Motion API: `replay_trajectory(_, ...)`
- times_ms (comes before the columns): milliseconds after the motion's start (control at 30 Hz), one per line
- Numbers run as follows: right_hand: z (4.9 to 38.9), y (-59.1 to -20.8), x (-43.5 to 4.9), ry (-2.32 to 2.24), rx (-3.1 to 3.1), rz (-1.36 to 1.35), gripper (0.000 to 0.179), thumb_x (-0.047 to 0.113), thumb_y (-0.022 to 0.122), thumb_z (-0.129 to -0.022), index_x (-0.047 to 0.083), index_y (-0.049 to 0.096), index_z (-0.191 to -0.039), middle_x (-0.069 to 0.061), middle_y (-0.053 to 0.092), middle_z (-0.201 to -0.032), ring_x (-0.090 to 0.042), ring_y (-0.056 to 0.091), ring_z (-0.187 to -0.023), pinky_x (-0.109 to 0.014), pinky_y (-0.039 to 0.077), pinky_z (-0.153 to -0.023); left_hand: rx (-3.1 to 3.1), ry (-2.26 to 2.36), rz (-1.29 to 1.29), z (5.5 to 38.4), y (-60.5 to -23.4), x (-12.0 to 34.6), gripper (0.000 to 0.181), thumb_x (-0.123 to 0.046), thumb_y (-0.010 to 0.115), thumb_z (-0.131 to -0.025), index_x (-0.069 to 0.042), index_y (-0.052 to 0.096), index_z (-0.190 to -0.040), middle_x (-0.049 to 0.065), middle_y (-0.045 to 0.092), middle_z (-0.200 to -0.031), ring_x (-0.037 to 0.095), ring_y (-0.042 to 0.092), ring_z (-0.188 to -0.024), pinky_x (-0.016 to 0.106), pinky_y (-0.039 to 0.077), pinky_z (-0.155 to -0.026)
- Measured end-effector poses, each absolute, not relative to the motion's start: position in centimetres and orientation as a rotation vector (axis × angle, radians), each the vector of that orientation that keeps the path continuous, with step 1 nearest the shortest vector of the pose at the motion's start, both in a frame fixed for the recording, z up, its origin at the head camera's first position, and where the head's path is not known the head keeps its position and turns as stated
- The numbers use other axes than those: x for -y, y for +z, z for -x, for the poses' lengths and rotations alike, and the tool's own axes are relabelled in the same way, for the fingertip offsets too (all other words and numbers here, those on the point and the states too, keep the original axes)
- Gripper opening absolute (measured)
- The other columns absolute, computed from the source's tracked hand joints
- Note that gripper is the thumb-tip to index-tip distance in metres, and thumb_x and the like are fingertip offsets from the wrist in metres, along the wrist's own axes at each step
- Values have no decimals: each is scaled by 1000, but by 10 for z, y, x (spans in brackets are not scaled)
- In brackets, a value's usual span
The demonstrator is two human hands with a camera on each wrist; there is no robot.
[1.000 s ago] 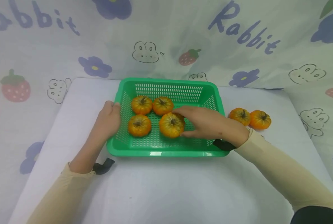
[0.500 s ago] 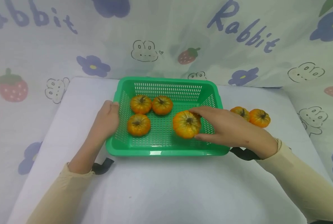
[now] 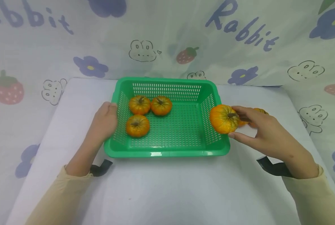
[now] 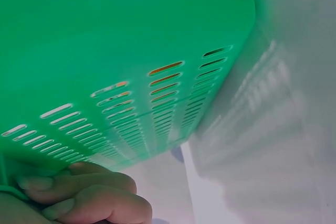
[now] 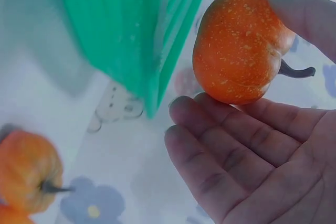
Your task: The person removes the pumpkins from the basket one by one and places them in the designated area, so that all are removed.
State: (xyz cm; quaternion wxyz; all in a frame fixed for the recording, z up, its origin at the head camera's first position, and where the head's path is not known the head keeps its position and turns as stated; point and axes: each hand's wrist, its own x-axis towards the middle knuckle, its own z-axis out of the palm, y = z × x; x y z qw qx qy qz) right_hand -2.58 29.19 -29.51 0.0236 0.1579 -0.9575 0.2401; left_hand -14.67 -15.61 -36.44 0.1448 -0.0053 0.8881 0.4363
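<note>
My right hand (image 3: 266,134) pinches a small orange pumpkin (image 3: 223,119) between thumb and fingers, over the right rim of a green plastic basket (image 3: 167,153). In the right wrist view that pumpkin (image 5: 239,45) has its stem toward the palm, and the basket wall (image 5: 115,30) stands beside it. The left hand (image 3: 103,122) grips the basket's left rim; its curled fingers (image 4: 100,195) show at the edge in the left wrist view. Three pumpkins stay in the basket's left part: one at the back left (image 3: 139,105), one beside it (image 3: 161,106), one in front (image 3: 137,126).
Right of the basket, more pumpkins lie on the white tabletop (image 3: 167,187), partly hidden behind my right hand; one pumpkin (image 5: 29,171) shows in the right wrist view. A printed cloth (image 3: 167,37) with rabbits and flowers hangs behind the table.
The right hand has lifted the front right pumpkin from the basket floor and carried it rightward to the right rim. The left hand keeps its hold on the left rim.
</note>
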Motion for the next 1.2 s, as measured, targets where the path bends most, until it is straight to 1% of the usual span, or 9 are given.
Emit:
replay_trajectory(133,19,-301,-308,751,2940,-408,82,17,92,-83,20,51,-154,-4,62,-140,-33,69,-112,0,36,-94,-2568,1254,22,146,-365,156,63,-51,14,-112,1,44,-130,19,51,-99,31,59,-75,41,57,-59)
replay_trajectory(367,12,-312,-331,741,2948,-247,81,17,90,-84,14,50,-154,-14,61,-143,-42,68,-113,4,33,-87,-2554,1278,26,145,-369,156,64,-51,13,-112,2,43,-131,19,51,-100,30,59,-75,41,58,-59)
replay_trajectory(533,14,-320,-342,760,2955,-169,79,18,89,-86,10,48,-154,-20,62,-140,-47,66,-114,4,37,-80,-2546,1279,26,146,-369,157,64,-50,12,-112,2,42,-133,19,51,-101,29,59,-75,41,59,-59)
replay_trajectory(600,17,-324,-345,763,2968,-135,78,20,87,-88,8,47,-154,-22,63,-138,-49,65,-115,-12,53,-82,-2546,1282,22,147,-369,157,64,-50,12,-112,2,42,-133,19,51,-101,29,59,-76,41,59,-59)
replay_trajectory(667,20,-328,-347,770,2987,-102,78,23,85,-90,7,46,-155,-24,62,-138,-51,64,-116,-35,61,-85,-2548,1286,14,147,-369,156,64,-50,12,-112,3,43,-133,19,51,-101,29,59,-75,41,59,-59)
replay_trajectory(767,24,-335,-349,789,3013,-81,75,26,84,-92,6,46,-154,-25,60,-141,-51,64,-116,-64,52,-90,-2551,1295,4,147,-369,156,64,-50,13,-112,3,43,-132,19,51,-100,29,60,-75,41,59,-59)
replay_trajectory(933,32,-345,-345,800,3063,-47,74,35,80,-95,2,46,-152,-24,55,-144,-50,64,-116,-66,52,-92,-2555,1300,0,146,-368,156,64,-50,13,-112,3,44,-131,19,51,-99,29,60,-73,41,59,-57)
replay_trajectory(1033,36,-351,-340,774,3082,-58,76,41,77,-96,-2,46,-151,-26,59,-138,-47,65,-114,-66,54,-90,-2553,1306,3,146,-368,157,65,-50,13,-112,3,44,-131,20,52,-99,29,61,-73,41,59,-57)
replay_trajectory(1200,42,-361,-330,790,3051,-116,71,40,77,-97,-4,51,-147,-24,67,-124,-42,69,-105,-61,58,-86,-2550,1311,7,146,-368,156,65,-51,13,-112,3,44,-131,19,52,-99,29,60,-74,40,58,-58)
